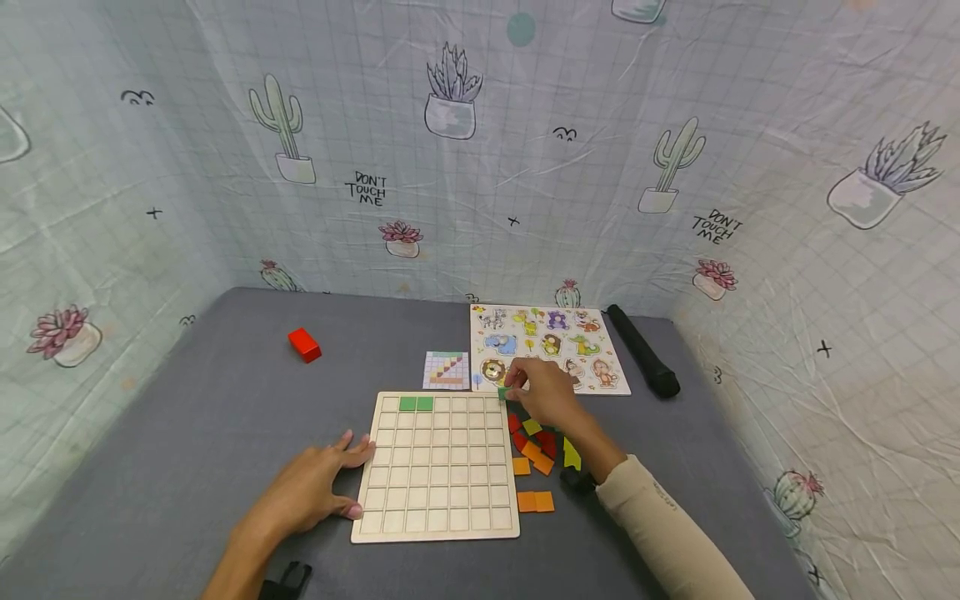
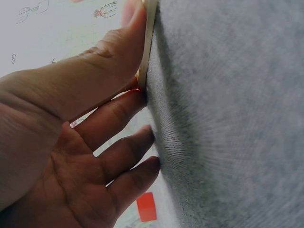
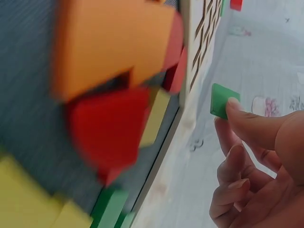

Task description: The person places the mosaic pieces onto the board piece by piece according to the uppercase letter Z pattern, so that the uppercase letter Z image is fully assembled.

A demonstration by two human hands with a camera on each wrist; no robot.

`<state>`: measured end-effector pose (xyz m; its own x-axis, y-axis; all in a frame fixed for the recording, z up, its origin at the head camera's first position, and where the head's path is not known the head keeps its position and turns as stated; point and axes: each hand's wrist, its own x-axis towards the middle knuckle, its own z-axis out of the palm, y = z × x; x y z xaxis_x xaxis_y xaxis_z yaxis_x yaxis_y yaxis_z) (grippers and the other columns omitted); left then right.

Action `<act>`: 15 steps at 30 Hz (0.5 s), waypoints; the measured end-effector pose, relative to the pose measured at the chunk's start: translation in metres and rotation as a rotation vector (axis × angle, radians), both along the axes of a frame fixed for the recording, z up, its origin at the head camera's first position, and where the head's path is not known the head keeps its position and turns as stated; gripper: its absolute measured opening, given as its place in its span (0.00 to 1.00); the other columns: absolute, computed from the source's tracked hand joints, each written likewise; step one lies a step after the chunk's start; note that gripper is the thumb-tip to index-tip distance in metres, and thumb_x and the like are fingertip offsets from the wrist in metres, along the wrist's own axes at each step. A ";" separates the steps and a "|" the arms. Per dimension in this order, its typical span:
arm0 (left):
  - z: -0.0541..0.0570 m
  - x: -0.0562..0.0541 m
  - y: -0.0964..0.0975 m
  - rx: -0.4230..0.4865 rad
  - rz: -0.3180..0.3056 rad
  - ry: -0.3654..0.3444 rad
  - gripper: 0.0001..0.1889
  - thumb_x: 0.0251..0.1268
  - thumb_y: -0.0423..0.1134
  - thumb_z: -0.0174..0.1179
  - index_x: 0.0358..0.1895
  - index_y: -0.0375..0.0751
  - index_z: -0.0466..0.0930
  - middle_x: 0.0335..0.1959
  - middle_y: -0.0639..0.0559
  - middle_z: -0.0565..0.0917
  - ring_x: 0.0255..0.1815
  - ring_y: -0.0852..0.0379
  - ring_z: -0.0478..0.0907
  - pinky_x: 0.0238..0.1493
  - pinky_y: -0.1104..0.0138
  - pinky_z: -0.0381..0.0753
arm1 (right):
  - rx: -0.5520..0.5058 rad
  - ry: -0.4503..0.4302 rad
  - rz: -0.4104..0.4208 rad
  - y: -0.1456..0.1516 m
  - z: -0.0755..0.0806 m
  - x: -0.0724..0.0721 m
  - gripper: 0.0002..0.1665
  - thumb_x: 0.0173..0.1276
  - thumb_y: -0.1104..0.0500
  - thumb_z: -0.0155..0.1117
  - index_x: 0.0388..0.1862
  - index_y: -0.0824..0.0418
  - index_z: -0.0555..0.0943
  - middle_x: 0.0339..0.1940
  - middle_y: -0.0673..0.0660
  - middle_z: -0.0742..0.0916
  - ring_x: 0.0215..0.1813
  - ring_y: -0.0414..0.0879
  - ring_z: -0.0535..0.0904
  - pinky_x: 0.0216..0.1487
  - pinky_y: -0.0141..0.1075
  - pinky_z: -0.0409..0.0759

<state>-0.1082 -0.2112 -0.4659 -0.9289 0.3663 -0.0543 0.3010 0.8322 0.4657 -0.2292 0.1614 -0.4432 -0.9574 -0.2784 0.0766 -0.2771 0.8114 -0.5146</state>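
Note:
A wooden grid board (image 1: pixel 438 477) lies on the grey table, with two green square tiles (image 1: pixel 416 403) side by side in its top row. My left hand (image 1: pixel 306 490) rests against the board's left edge, thumb and fingers spread apart; in the left wrist view the thumb (image 2: pixel 107 59) touches the board's rim. Above the board's top right corner, my right hand (image 1: pixel 549 393) pinches a green square tile (image 3: pixel 223 100) between thumb and finger. Beneath that hand is a loose pile of red pieces (image 3: pixel 111 128), orange pieces (image 3: pixel 114 38) and yellow pieces (image 1: pixel 571 454).
Behind the board lie a small pattern card (image 1: pixel 447 370) and an animal picture board (image 1: pixel 517 325). A black microphone (image 1: pixel 643 352) is at the right, and a red block (image 1: pixel 304 344) at the far left. Patterned cloth (image 1: pixel 480 183) encloses the table.

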 end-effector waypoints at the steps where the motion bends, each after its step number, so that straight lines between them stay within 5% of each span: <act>1: 0.000 0.000 0.000 -0.001 0.001 -0.001 0.51 0.36 0.55 0.84 0.74 0.48 0.79 0.75 0.28 0.74 0.68 0.24 0.78 0.61 0.37 0.80 | -0.009 0.000 0.008 -0.004 0.000 -0.001 0.07 0.69 0.57 0.77 0.36 0.51 0.84 0.31 0.47 0.87 0.29 0.43 0.77 0.34 0.42 0.73; 15: 0.001 0.002 0.001 0.009 0.008 -0.004 0.51 0.36 0.54 0.84 0.73 0.47 0.79 0.75 0.28 0.74 0.69 0.25 0.78 0.60 0.39 0.80 | -0.053 -0.063 0.105 -0.059 -0.008 -0.012 0.08 0.69 0.55 0.77 0.36 0.49 0.83 0.33 0.46 0.87 0.32 0.43 0.79 0.32 0.38 0.74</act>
